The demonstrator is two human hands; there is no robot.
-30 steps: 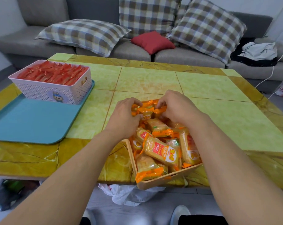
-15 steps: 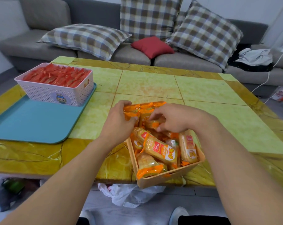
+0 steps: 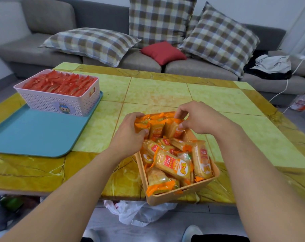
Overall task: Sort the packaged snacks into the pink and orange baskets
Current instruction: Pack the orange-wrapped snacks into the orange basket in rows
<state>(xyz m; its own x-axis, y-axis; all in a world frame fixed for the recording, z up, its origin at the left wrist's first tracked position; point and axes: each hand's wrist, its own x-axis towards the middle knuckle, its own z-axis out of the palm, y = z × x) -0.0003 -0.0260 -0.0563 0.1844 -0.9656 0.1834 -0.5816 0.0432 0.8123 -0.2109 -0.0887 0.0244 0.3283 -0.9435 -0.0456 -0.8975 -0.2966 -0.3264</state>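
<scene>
the far end of the orange basket [image 3: 179, 198] was hidden behind both hands, and its near corner hung past the table [image 3: 157, 95] edge at lower centre. the print on the orange packs [image 3: 172, 166] was too small to read. fingertips of the left hand [image 3: 129, 135] were buried among the packs at the basket's far left, fingers curled round one pack there. the right hand [image 3: 198, 117], just right of centre, had its fingers bent down, thumb and fingers pinching the top of an upright pack at the far right side. in the upper left, the pink basket [image 3: 60, 102] sat on the far corner of a blue tray [image 3: 36, 133], full of red packs [image 3: 60, 82] whose shapes blurred together. both forearms ran off the bottom of the frame.
</scene>
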